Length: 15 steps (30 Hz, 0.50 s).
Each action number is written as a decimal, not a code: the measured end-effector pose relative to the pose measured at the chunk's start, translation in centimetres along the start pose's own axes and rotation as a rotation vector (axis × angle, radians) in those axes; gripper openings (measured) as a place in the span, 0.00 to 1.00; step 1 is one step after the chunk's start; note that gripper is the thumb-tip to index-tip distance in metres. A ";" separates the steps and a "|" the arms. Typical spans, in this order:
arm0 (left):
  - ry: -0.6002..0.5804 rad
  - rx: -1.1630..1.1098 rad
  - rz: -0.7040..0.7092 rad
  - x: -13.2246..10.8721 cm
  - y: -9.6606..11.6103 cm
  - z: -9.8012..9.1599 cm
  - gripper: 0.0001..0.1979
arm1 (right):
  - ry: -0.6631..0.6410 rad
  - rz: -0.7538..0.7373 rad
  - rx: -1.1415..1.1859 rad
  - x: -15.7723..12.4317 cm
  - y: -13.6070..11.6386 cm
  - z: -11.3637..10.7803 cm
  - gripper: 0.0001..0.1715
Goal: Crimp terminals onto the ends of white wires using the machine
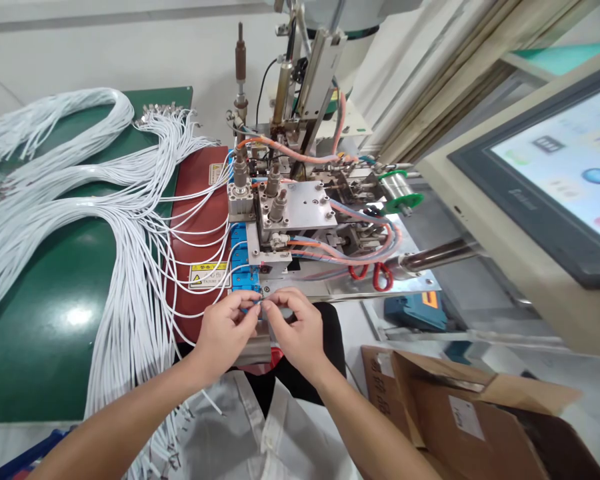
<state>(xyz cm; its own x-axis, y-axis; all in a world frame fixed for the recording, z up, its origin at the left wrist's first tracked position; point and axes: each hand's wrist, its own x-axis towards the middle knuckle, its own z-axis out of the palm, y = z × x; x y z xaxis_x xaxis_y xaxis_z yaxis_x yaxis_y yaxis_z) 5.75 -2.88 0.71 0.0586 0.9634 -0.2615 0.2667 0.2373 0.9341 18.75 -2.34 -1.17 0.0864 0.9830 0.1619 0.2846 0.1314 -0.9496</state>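
My left hand [229, 328] is closed in a pinch on a thin white cable, just in front of the machine's blue holders. Fingertip to fingertip with it, my right hand [299, 328] pinches the cable's small end, which is mostly hidden by the fingers. Right behind the hands is the row of blue holders [241, 257], with several white cables [207, 233] leading into it from the left. Above the holders stands the metal press machine [300, 207] with orange and clear air hoses [330, 248].
Bundles of white cables [75, 177] cover much of the green table [45, 347]. A red-brown plate [200, 180] carries a warning label [209, 275]. To the right are a solder-like wire spool [397, 192], a touchscreen [560, 167] and an open cardboard box [460, 413].
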 end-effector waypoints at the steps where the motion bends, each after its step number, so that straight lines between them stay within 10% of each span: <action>1: -0.022 0.030 0.006 0.2 0.0 -0.3 0.12 | -0.004 0.012 -0.013 0.1 0.2 0.0 0.06; 15: -0.062 0.629 0.349 2.1 -0.2 -3.4 0.12 | -0.119 0.134 -0.164 1.2 2.9 0.6 0.08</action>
<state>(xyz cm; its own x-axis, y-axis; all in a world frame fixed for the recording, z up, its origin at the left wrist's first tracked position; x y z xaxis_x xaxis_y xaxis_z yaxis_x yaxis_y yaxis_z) 2.52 -0.52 0.77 0.2914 0.9566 -0.0040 0.7246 -0.2179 0.6538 19.07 -0.67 -3.87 0.0234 0.9997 -0.0041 0.4300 -0.0138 -0.9027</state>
